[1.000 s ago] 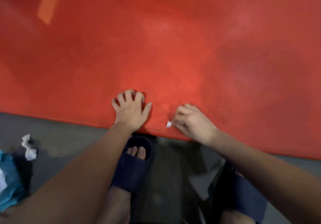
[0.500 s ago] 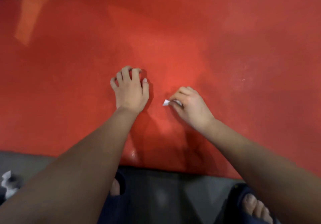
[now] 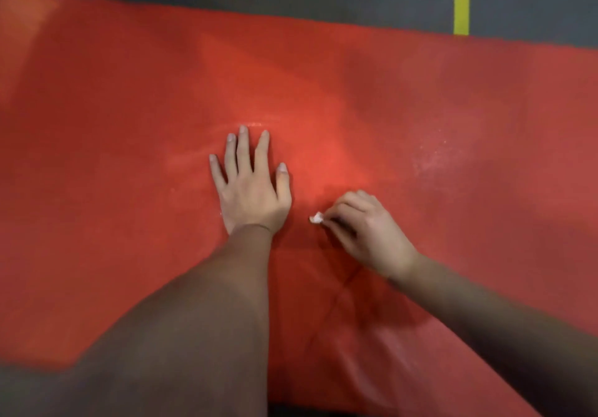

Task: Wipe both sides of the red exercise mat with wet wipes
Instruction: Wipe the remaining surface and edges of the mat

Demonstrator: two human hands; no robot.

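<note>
R hand point(image 3: 365, 232), prob. wipe point(image 3: 316, 218), on mat point(image 3: 129, 119)

Left hand point(image 3: 250, 190) palm down, fingers straight and spread, forearm reaching far. Right hand point(image 3: 369, 232) just right of it, nearer, fingers curled, pinching white scrap point(image 3: 316, 218).

Red mat point(image 3: 129, 157), white wipe point(image 3: 316, 218)

The left hand point(image 3: 250, 190) lies flat on the red mat point(image 3: 453, 119). The right hand point(image 3: 365, 232) pinches a small white wipe point(image 3: 316, 218) on the mat.
</note>
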